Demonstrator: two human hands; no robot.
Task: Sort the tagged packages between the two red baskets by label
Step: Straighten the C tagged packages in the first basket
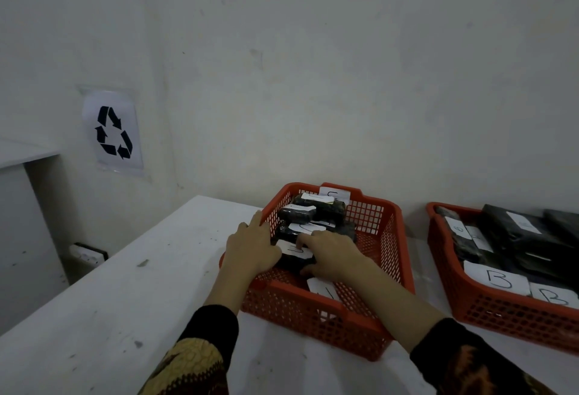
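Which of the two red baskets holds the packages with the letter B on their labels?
The right basket: two white labels at its near edge read B. Both hands are in the left basket instead.

Surface (125, 285) left of the left basket (388, 238) was bare, open approach. A narrow gap lay between that basket and the right basket (445, 272). Wall (313, 81) stood close behind both. Left basket's near half was blocked by both hands on a package (294, 258); right basket was packed with packages (513, 238).
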